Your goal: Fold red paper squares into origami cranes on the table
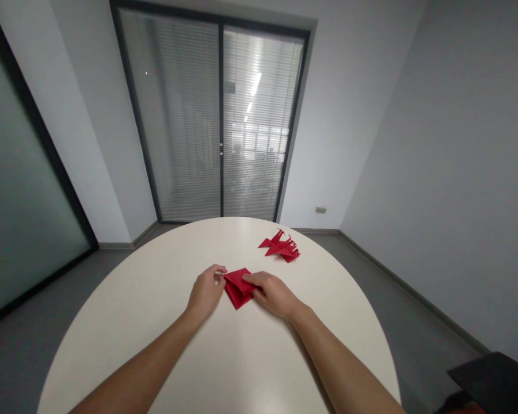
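A folded red paper [238, 288] lies on the round white table [164, 299] in front of me. My left hand [205, 292] rests at its left corner with the fingers curled, pinching the paper's edge. My right hand [273, 293] lies on the right side of the paper, its fingers pressed down on the fold. Both forearms reach in from the bottom of the view. Farther back on the table sits a small heap of finished red folded paper figures [281, 247], apart from both hands.
The table's far edge curves just behind the red figures. Beyond it is grey floor, a glass double door with blinds [220, 121] and plain walls. A dark object [494, 379] shows at the bottom right corner, off the table.
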The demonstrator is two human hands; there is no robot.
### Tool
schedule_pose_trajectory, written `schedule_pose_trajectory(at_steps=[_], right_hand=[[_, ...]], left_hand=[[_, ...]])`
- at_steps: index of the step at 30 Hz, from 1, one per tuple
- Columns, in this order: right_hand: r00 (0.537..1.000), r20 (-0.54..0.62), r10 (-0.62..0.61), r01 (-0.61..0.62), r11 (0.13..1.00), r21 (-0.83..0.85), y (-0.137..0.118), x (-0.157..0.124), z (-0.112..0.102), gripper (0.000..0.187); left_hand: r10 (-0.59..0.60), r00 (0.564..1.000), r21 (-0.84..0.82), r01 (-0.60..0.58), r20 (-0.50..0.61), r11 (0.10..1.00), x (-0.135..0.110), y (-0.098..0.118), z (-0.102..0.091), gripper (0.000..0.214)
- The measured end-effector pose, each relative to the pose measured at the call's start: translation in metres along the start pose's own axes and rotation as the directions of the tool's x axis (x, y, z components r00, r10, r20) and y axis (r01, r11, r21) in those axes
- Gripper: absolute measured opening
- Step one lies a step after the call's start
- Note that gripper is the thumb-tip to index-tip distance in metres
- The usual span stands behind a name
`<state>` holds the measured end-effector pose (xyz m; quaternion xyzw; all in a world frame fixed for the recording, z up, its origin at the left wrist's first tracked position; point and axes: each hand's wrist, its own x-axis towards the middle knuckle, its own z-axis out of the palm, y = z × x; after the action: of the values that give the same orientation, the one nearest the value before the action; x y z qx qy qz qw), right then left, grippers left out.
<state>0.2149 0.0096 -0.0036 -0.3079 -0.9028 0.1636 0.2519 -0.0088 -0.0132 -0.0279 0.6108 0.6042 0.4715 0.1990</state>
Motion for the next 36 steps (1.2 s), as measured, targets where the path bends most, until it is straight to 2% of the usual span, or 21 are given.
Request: schedule_pose_trajectory(at_steps=[2,4,8,11,15,20,25,27,29,32,36], right_hand=[[1.000,0.015,-0.013,0.013,1.000,0.000,-0.002,0.000,0.001,0.047],[0.999,0.031,-0.024,0.024,1.000,0.003,-0.006,0.000,0.000,0.043],[0.995,0.084,-0.049,0.048,0.999,0.015,-0.016,0.001,-0.006,0.035],[0.989,0.113,-0.093,0.089,0.995,0.032,-0.020,0.002,-0.010,0.032],[0.992,0.109,-0.069,0.068,0.998,0.013,-0.013,0.001,-0.007,0.030],[0.995,0.095,0.014,-0.011,0.999,-0.037,0.002,-0.003,-0.001,0.038],[0.999,0.038,-0.024,0.026,0.998,-0.061,-0.001,-0.002,-0.001,0.047],[0.998,0.068,-0.006,0.012,0.996,-0.085,-0.004,-0.002,0.000,0.052],[0.987,0.151,0.061,-0.044,0.992,-0.115,-0.006,-0.002,0.002,0.058],[0.946,0.252,0.203,-0.162,0.971,-0.173,-0.005,-0.002,0.003,0.066],[0.909,0.268,0.318,-0.260,0.938,-0.229,-0.002,-0.003,0.001,0.074]], left_hand=[[0.091,0.995,0.077,-0.087,-0.043,0.993,-0.001,0.003,0.000,0.022],[0.189,0.982,0.112,-0.187,-0.015,0.976,-0.002,0.007,0.001,0.024],[0.272,0.949,0.152,-0.296,0.161,0.943,-0.008,0.014,0.004,0.031],[0.287,0.916,0.264,-0.361,0.282,0.894,-0.014,0.019,0.003,0.038],[0.248,0.896,0.409,-0.396,0.368,0.822,-0.020,0.025,0.000,0.039],[0.196,0.899,0.549,-0.399,0.391,0.735,-0.025,0.024,0.002,0.041],[0.206,0.848,0.520,-0.472,0.489,0.712,-0.026,0.021,0.004,0.048],[0.198,0.825,0.483,-0.484,0.529,0.729,-0.026,0.022,0.003,0.050],[0.184,0.813,0.469,-0.486,0.553,0.738,-0.027,0.025,0.002,0.051],[0.145,0.802,0.480,-0.479,0.579,0.735,-0.027,0.031,0.000,0.053],[0.088,0.801,0.497,-0.449,0.593,0.743,-0.027,0.037,-0.003,0.055]])
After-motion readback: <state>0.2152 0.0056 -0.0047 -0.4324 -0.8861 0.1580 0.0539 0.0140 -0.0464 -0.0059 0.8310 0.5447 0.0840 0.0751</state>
